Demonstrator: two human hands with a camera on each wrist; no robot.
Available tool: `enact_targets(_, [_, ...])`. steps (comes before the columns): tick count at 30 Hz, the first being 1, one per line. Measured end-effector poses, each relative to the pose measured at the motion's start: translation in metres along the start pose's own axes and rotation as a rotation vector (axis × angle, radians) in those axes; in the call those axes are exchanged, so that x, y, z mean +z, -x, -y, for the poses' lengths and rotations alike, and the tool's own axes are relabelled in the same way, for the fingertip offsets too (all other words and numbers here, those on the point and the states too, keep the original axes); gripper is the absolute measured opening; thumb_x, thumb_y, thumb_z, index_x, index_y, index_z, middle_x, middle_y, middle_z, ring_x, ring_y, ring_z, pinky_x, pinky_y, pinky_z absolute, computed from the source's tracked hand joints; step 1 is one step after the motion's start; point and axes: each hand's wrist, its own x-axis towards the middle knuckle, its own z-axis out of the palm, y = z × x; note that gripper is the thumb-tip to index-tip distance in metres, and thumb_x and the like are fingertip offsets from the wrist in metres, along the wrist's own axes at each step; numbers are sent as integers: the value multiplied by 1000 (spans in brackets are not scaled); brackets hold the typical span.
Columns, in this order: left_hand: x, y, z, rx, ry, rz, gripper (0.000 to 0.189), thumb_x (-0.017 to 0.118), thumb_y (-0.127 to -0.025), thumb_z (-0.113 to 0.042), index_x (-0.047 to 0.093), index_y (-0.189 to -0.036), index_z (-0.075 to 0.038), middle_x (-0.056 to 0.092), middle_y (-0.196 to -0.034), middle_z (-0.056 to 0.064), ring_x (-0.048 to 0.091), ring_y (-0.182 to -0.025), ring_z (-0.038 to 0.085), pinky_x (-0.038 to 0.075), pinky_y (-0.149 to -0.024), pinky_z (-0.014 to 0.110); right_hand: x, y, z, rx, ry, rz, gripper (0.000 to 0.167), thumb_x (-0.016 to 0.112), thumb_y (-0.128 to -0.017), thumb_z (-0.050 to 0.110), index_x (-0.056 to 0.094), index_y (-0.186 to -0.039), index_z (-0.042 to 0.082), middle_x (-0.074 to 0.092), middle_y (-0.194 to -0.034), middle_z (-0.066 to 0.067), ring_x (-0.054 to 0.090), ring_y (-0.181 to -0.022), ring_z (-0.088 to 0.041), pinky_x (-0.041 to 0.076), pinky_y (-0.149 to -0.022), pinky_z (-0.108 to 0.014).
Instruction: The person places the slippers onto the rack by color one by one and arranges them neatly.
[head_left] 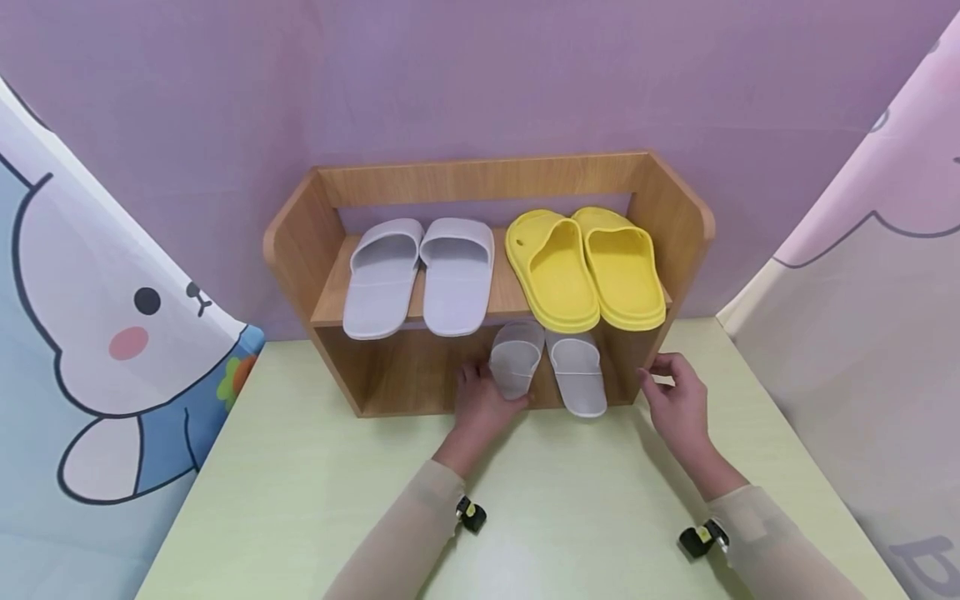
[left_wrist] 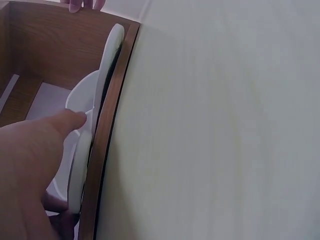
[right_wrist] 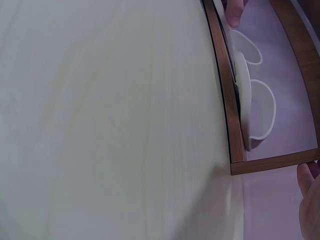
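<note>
My left hand (head_left: pixel 483 406) grips the left of two light grey slippers on the lower shelf of a wooden shoe rack (head_left: pixel 487 182). In the left wrist view, its thumb and fingers lie on opposite edges of that slipper (left_wrist: pixel 78 170). The other grey slipper (head_left: pixel 580 379) stands beside it, its sole end at the shelf's front edge. My right hand (head_left: pixel 679 406), fingers bent, touches the outer side of the rack's right panel near the front; in the right wrist view only part of this hand (right_wrist: pixel 311 200) shows.
On the upper shelf, a pair of pale lilac slippers (head_left: pixel 457 287) stands left of a pair of yellow clogs (head_left: pixel 562 279). The rack rests on a pale green table (head_left: pixel 555 500) against a purple cloth (head_left: pixel 480 83). Cartoon-printed cloth (head_left: pixel 97 300) hangs at the left.
</note>
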Motion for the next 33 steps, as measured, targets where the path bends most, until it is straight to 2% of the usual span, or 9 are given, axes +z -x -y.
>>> enact_targets(3, [-1, 2, 1, 22, 26, 28, 119, 100, -75, -56, 45, -153, 16, 50, -144, 35, 53, -130, 48, 58, -103, 59, 0, 0, 0, -5, 4, -1, 17, 72, -96, -17, 66, -111, -14, 72, -102, -27, 67, -95, -8, 55, -78, -7])
enact_targets(12, [-8, 10, -1, 106, 84, 119, 105, 103, -73, -44, 53, -149, 9, 54, -136, 29, 53, -123, 42, 60, -97, 53, 0, -1, -1, -12, 0, -2, 17, 73, -96, -16, 66, -111, -14, 72, -101, -27, 67, -95, -7, 55, -78, -7])
enact_targets(17, [-12, 14, -5, 92, 132, 228, 112, 106, -70, -40, 49, -157, 3, 50, -142, 26, 50, -128, 39, 57, -103, 51, -1, 0, -1, -9, -1, 2, 17, 73, -96, -16, 66, -111, -14, 72, -101, -27, 66, -95, -4, 55, -78, -7])
enact_targets(20, [-13, 16, -6, 79, 142, 265, 116, 107, -69, -38, 46, -159, 3, 47, -146, 26, 49, -131, 39, 56, -106, 51, 0, 0, -1, -9, 0, 2, 17, 73, -96, -16, 66, -112, -13, 72, -102, -27, 66, -95, -3, 55, -78, -7])
enact_targets(24, [-10, 17, -8, 69, 122, 256, 116, 106, -71, -39, 44, -160, 4, 48, -146, 27, 51, -131, 39, 57, -106, 51, 0, 0, -1, -6, -3, 0, 17, 73, -96, -15, 66, -112, -13, 73, -102, -27, 66, -95, -2, 55, -78, -7])
enact_targets(33, [2, 17, -15, 88, 0, 153, 113, 105, -69, -50, 50, -152, 5, 58, -133, 24, 55, -123, 39, 59, -99, 48, 0, 1, -2, -6, 7, -2, 17, 73, -96, -15, 66, -112, -13, 73, -102, -27, 66, -95, -2, 55, -78, -7])
